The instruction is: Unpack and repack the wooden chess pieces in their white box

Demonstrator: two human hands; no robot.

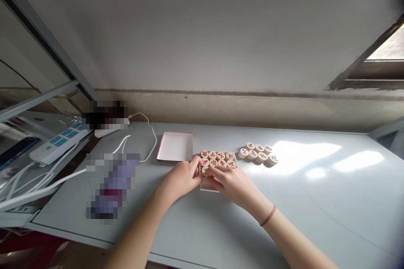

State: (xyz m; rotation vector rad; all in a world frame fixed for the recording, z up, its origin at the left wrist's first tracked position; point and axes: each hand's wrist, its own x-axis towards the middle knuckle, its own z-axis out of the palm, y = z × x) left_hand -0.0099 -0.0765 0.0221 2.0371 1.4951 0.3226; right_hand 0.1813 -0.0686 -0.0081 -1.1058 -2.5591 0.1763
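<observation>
A shallow box (pixel 210 185) stands on the grey table, with several round wooden pieces (pixel 221 162) marked in red lying in rows in its far part. My left hand (pixel 186 176) is at the box's left edge, its thumb and fingers bent against the side. Over the near rows reaches my right hand (pixel 227 180), fingers closed on a round piece (pixel 205 170) at the box's left side. To the right of the box, black-marked round pieces (pixel 261 156) sit close together in rows on the table. An open box lid (pixel 175 147), white inside, lies behind my left hand.
At the left are a white power strip (pixel 63 141) with blue sockets, white cables (pixel 53 183) and a blurred-out purple object (pixel 115 187). Metal frame bars (pixel 44 96) rise at the left. A wall (pixel 221 50) runs behind the table (pixel 315 210).
</observation>
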